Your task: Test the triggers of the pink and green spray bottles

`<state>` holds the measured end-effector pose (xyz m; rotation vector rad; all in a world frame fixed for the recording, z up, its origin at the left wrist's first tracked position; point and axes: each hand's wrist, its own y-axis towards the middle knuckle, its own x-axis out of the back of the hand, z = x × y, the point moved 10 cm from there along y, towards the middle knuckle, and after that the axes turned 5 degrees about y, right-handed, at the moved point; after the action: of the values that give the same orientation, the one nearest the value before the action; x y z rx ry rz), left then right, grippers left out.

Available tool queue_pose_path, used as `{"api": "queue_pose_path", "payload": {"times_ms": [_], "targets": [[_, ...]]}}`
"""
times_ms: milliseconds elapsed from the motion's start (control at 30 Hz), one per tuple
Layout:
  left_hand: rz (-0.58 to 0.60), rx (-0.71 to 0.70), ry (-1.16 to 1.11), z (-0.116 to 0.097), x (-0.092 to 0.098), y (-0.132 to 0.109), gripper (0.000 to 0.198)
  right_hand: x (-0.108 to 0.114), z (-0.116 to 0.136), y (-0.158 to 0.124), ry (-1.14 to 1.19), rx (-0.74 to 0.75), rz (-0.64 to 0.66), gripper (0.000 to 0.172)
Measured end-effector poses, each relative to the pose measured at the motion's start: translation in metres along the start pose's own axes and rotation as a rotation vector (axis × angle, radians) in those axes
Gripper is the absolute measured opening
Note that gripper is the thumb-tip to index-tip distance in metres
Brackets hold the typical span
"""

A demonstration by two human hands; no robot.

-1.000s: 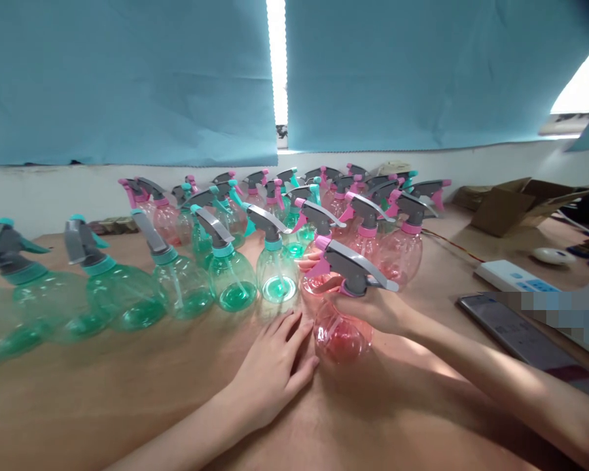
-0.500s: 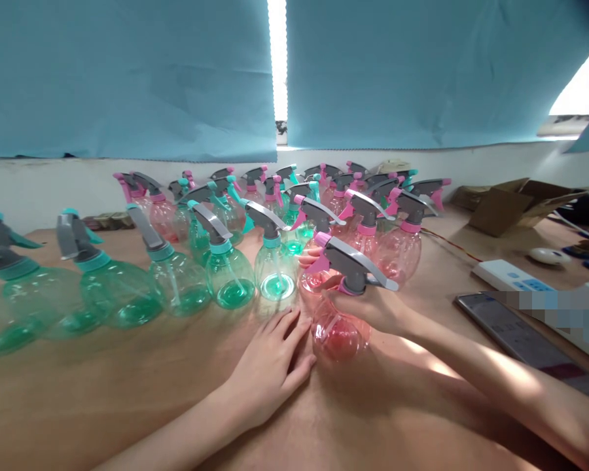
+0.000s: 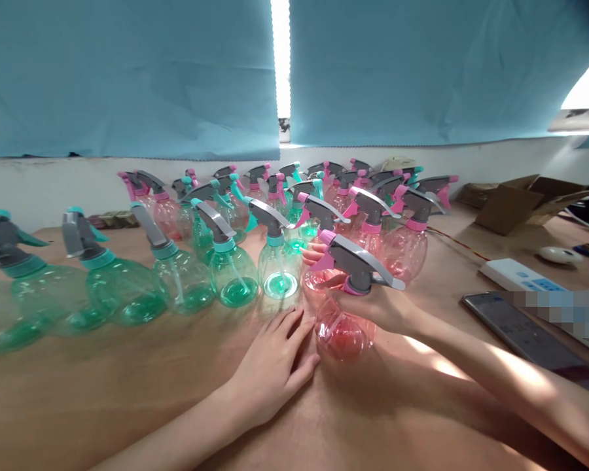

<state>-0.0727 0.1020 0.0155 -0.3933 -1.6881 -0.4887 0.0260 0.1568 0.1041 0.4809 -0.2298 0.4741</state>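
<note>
My left hand [image 3: 275, 363] lies flat on the wooden table, fingers a little apart and holding nothing. Just right of it a pink spray bottle [image 3: 346, 333] with a grey and pink trigger head stands in front of the others. Around that bottle's neck, from behind, is my right hand [image 3: 380, 309]; its fingertips show to the left past the trigger, and the rest of the grip is hidden. Another pink spray bottle [image 3: 319, 280] is close behind those fingers. A green spray bottle [image 3: 279, 271] stands beyond my left fingertips.
Several green spray bottles [image 3: 122, 291] line the left side. More pink and green ones crowd the back, including a pink bottle [image 3: 405, 252] at right. A phone [image 3: 525, 340], a white power strip [image 3: 520, 275], a white mouse [image 3: 559, 256] and an open carton [image 3: 515, 203] lie to the right.
The whole view has shifted slightly, so things appear a little further right. Both hands and the bottles keep the same places relative to each other.
</note>
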Motion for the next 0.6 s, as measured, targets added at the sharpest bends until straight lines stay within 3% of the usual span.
{"api": "queue_pose_path", "payload": {"times_ms": [167,467,600], "targets": [[0.000,-0.001,-0.003,0.0001,-0.0001,-0.0004,0.046,-0.0029,-0.0037,0.0000,0.006,-0.022,0.036,0.047],[-0.047,-0.021,0.012,0.0021,-0.0024,-0.0024,0.046,0.0004,-0.0025,-0.0001,-0.040,-0.017,0.010,0.013],[-0.097,-0.033,0.002,0.0030,-0.0014,-0.0031,0.045,0.0001,-0.0003,0.0000,-0.038,0.000,0.016,0.010]]}}
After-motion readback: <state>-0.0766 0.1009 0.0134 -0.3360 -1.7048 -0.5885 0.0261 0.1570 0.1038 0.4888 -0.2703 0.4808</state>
